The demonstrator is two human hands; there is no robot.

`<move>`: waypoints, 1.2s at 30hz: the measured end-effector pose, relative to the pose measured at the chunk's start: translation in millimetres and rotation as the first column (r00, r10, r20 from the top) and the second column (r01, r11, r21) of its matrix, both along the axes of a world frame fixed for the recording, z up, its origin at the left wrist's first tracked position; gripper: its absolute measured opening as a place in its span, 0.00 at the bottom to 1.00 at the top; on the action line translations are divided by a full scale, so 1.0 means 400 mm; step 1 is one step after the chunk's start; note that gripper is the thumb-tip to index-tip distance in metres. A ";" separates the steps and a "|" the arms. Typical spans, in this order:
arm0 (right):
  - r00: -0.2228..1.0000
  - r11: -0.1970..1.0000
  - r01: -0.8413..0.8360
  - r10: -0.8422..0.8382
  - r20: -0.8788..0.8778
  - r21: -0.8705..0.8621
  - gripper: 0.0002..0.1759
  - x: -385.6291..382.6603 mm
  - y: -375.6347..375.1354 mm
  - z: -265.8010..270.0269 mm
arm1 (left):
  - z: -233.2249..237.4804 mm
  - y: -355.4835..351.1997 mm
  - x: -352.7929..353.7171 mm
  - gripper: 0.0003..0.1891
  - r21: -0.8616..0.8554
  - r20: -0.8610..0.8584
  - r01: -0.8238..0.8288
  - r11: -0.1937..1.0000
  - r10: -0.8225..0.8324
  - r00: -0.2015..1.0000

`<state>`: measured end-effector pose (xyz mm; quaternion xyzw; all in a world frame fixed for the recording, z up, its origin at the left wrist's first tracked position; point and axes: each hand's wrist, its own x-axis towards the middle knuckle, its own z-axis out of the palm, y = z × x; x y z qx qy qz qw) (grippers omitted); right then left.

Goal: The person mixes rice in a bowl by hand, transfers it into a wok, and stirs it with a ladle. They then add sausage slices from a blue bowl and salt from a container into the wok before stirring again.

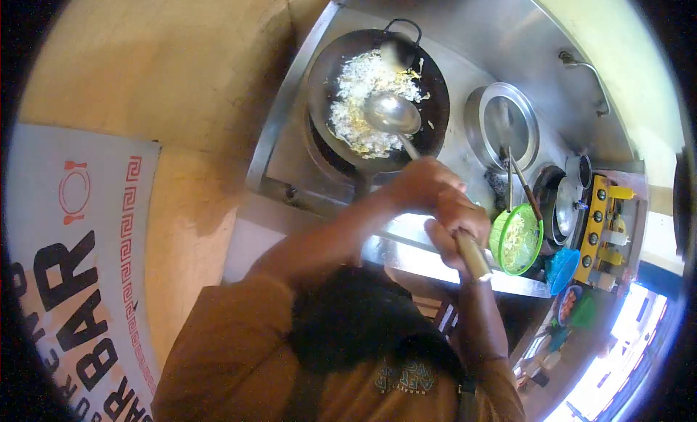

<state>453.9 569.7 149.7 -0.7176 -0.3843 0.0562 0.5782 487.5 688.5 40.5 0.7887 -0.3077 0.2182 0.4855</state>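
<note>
My left hand [428, 186] is closed around the shaft of a metal ladle. Just behind it, my right hand [459, 222] wraps the same handle, close to its pale wooden end [475, 262]. The round bowl of the ladle [392, 113] is over a large dark wok [435, 95], down at the food inside. That food looks like white rice with yellow bits [356, 95]. At the wok's far rim, by its loop handle, is a blurred round grey shape [398, 53] that I cannot make out. My left forearm crosses in front of the wok's near side.
Right of the wok, a round metal pot [472, 128] stands on the steel counter. A green basket [538, 244] holds pale noodle-like strips, with long sticks beside it. Further right are a lidded pan [566, 208], a blue bag [563, 271] and a yellow rack [595, 215] with bottles. A lettered banner hangs left.
</note>
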 end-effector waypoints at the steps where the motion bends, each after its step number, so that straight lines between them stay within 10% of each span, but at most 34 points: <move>1: 1.000 0.999 -0.023 0.023 -0.002 -0.039 0.16 0.009 0.017 -0.001 | 0.025 0.021 0.004 0.16 -0.005 -0.027 0.013 1.000 -0.013 1.000; 4: 0.995 0.995 -0.087 0.084 0.061 0.051 0.17 0.054 0.027 -0.005 | 0.022 0.036 0.039 0.17 -0.060 -0.015 0.043 0.997 -0.044 0.999; 6: 0.964 0.975 0.169 -0.134 0.229 -0.142 0.18 0.053 -0.006 -0.020 | -0.020 0.024 0.115 0.18 -0.015 -0.093 0.072 0.997 -0.073 0.993; 8: 0.977 0.991 0.124 -0.112 -0.180 0.058 0.16 0.133 0.002 0.032 | 0.062 0.037 0.142 0.20 -0.060 -0.173 0.128 0.990 -0.137 0.975; 10: 0.983 0.990 0.135 -0.127 -0.130 0.048 0.17 0.097 0.007 0.070 | 0.090 0.037 0.097 0.24 -0.190 -0.157 0.183 0.965 -0.214 0.964; 12: 0.986 0.995 0.101 -0.099 0.132 -0.011 0.18 0.038 -0.014 0.072 | 0.133 0.030 0.016 0.22 -0.102 -0.120 0.103 0.989 -0.115 0.986; 20: 0.991 0.994 -0.046 0.058 -0.120 0.097 0.16 -0.029 0.034 0.096 | 0.080 0.047 -0.038 0.13 0.021 0.074 0.046 0.999 -0.047 0.996; 22: 0.979 0.976 -0.187 0.195 -0.066 0.109 0.17 -0.049 0.037 0.069 | 0.084 0.054 -0.113 0.10 0.046 0.092 -0.203 0.978 0.198 0.976; 28: 0.982 0.982 -0.186 0.186 -0.010 0.031 0.17 -0.030 0.090 0.028 | 0.083 0.130 -0.104 0.14 0.096 0.008 -0.152 0.984 0.151 0.988; 32: 0.985 0.989 -0.149 0.150 0.084 -0.014 0.16 0.005 0.121 0.044 | 0.089 0.158 -0.010 0.13 0.115 0.298 -0.246 0.962 0.203 0.933; 36: 0.993 0.996 -0.077 0.072 0.093 0.043 0.17 0.037 0.099 0.092 | 0.152 0.130 0.025 0.14 0.048 0.069 -0.111 0.993 0.108 0.992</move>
